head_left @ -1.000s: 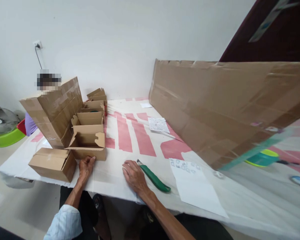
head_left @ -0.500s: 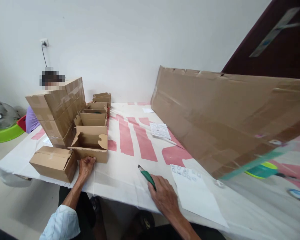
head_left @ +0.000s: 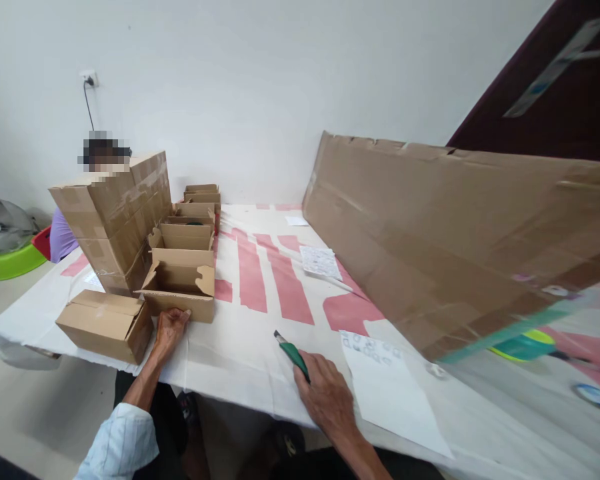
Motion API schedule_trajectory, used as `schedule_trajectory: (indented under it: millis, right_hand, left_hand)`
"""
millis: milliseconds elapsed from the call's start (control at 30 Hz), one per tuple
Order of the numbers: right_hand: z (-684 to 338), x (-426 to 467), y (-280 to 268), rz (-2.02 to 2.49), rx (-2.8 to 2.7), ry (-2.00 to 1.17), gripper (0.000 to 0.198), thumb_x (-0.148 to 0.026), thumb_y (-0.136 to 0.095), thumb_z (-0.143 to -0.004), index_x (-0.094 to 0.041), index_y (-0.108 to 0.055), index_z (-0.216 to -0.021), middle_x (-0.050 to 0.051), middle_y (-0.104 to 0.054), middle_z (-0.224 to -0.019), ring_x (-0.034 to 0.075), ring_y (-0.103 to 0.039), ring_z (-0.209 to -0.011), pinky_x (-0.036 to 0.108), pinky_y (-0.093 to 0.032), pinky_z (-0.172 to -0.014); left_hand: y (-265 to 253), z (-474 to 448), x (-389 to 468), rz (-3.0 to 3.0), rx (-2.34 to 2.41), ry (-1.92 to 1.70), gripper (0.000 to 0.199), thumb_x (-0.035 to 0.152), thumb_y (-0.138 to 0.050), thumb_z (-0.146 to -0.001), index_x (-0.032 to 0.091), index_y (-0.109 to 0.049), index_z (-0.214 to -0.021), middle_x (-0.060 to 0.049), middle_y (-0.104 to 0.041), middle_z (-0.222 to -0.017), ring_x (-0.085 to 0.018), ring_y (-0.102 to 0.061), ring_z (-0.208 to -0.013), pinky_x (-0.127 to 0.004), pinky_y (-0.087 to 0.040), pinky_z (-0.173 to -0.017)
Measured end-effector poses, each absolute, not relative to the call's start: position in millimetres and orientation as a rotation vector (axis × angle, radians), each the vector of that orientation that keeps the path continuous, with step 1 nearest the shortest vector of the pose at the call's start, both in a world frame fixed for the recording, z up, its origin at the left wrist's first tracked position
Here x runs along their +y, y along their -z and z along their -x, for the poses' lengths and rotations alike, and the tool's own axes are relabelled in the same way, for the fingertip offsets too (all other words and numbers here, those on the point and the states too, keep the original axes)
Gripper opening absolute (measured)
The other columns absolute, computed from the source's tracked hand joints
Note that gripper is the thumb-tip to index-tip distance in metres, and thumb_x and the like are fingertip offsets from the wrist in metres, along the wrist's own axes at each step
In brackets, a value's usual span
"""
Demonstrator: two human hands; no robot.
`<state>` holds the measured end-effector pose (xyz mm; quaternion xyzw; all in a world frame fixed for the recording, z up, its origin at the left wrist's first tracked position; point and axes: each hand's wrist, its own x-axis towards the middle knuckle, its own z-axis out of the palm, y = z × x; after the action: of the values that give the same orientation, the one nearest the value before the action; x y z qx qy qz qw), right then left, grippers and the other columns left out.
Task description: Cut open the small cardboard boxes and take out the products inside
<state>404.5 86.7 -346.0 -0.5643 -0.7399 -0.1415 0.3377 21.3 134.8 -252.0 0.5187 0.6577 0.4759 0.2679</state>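
My left hand [head_left: 171, 331] is closed against the lower front wall of an open cardboard box [head_left: 200, 309]; its curled fingers hide whatever may be between them. The box has its flaps up, and I cannot see its bottom. Just left of that hand lies a closed cardboard box [head_left: 97, 321] with a slightly raised end flap. Low over the table's front edge, my right hand [head_left: 326, 393] is wrapped round the green handle of a utility knife [head_left: 294, 355]. The knife's tip points away from me and to the left, apart from the boxes. A white sheet [head_left: 395, 393] with small drawings lies right of this hand.
Taped boxes are stacked [head_left: 115, 220] at the left, with a person [head_left: 63, 237] behind them. Several open boxes [head_left: 185, 235] stand in a row toward the wall. A large cardboard panel [head_left: 450, 240] leans at the right. A printed paper [head_left: 321, 262] lies mid-table.
The view has shifted very slightly. My left hand stays at the open box, and my right hand keeps the utility knife in nearly the same place.
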Motion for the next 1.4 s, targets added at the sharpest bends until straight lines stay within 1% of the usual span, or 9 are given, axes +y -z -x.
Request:
schedule_trajectory:
  millis: [300, 633, 800, 1000, 1200, 1300, 1400]
  right_hand:
    - [-405, 84, 342, 1.459, -1.926, 0.352, 0.023, -0.026, -0.050, -0.102, -0.022, -0.064, -0.119, 0.010, -0.072, -0.099, 0.030, -0.064, -0.093, 0.041, -0.047, -0.080]
    - [-405, 85, 342, 1.464, -1.925, 0.350, 0.022, -0.026, -0.051, -0.102, -0.022, -0.065, -0.119, 0.011, -0.072, -0.101, 0.030, -0.063, -0.093, 0.041, -0.046, -0.081]
    - [-403, 84, 343, 1.474, -1.909, 0.357, 0.022, -0.025, -0.051, -0.101, -0.021, -0.065, -0.117, 0.010, -0.072, -0.100, 0.029, -0.062, -0.094, 0.040, -0.045, -0.081]
    - [-403, 83, 341, 1.490, -1.905, 0.336, 0.023, -0.024, -0.052, -0.101, -0.020, -0.066, -0.119, 0.011, -0.072, -0.101, 0.029, -0.063, -0.095, 0.040, -0.046, -0.082]
    - [-405, 84, 341, 1.455, -1.925, 0.382, 0.023, -0.024, -0.052, -0.102, -0.019, -0.064, -0.120, 0.011, -0.072, -0.102, 0.029, -0.063, -0.095, 0.040, -0.046, -0.082]
    - [-405, 83, 341, 1.464, -1.924, 0.388, 0.023, -0.024, -0.052, -0.102, -0.019, -0.064, -0.120, 0.011, -0.072, -0.102, 0.028, -0.062, -0.095, 0.040, -0.046, -0.082]
    - [-404, 83, 338, 1.481, -1.916, 0.394, 0.022, -0.024, -0.051, -0.103, -0.020, -0.063, -0.120, 0.011, -0.072, -0.104, 0.028, -0.062, -0.094, 0.039, -0.046, -0.082]
  left_hand:
    - [251, -24, 162, -1.383, 1.806, -1.258, 0.047, 0.064, -0.068, -0.077, 0.021, -0.068, -0.056, -0.006, -0.067, -0.057, -0.021, -0.060, -0.060, -0.033, -0.043, -0.060]
    - [245, -20, 146, -1.416, 1.865, -1.265, 0.050, 0.067, -0.064, -0.079, 0.020, -0.068, -0.063, -0.003, -0.064, -0.060, -0.020, -0.057, -0.062, -0.032, -0.039, -0.061]
    - [246, -21, 154, -1.415, 1.902, -1.256, 0.048, 0.066, -0.067, -0.075, 0.021, -0.065, -0.058, -0.003, -0.062, -0.057, -0.020, -0.056, -0.060, -0.031, -0.037, -0.060]
    - [248, -25, 185, -1.409, 1.889, -1.271, 0.048, 0.065, -0.068, -0.077, 0.021, -0.067, -0.060, -0.003, -0.064, -0.058, -0.021, -0.059, -0.063, -0.031, -0.040, -0.062]
    - [245, -29, 232, -1.417, 1.867, -1.282, 0.048, 0.064, -0.072, -0.076, 0.020, -0.067, -0.059, -0.004, -0.063, -0.058, -0.020, -0.056, -0.061, -0.032, -0.039, -0.061]
    - [245, -29, 250, -1.420, 1.858, -1.283, 0.046, 0.062, -0.072, -0.079, 0.020, -0.067, -0.060, -0.004, -0.063, -0.058, -0.020, -0.057, -0.061, -0.033, -0.040, -0.062]
    - [246, -28, 265, -1.428, 1.847, -1.285, 0.044, 0.059, -0.071, -0.083, 0.020, -0.068, -0.061, -0.006, -0.068, -0.063, -0.022, -0.062, -0.066, -0.034, -0.043, -0.067]
